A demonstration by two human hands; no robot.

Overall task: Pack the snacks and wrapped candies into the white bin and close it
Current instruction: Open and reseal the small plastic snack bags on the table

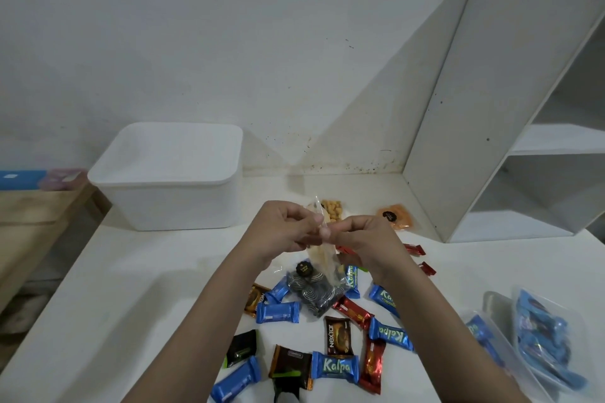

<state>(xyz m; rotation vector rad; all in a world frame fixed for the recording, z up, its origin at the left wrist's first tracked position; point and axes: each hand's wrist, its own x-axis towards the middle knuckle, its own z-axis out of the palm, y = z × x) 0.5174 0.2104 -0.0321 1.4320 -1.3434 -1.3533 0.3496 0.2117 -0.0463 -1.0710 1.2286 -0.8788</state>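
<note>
Both hands — left hand (pixel 288 227) and right hand (pixel 363 240) — pinch the top of a clear plastic bag of dark striped sweets (pixel 314 288), lifted so it hangs over the desk's middle (probably to carry it across). Foil-wrapped candies (pixel 334 366) lie scattered toward the near edge. The lidded white plastic bin (pixel 170 173) stands at the back-left corner — not yet opened.

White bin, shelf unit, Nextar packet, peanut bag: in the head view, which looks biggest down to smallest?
1. Shelf unit
2. White bin
3. Nextar packet and peanut bag: look alike; the bag lies farther off and half hidden behind the hands, so unranked.
</note>
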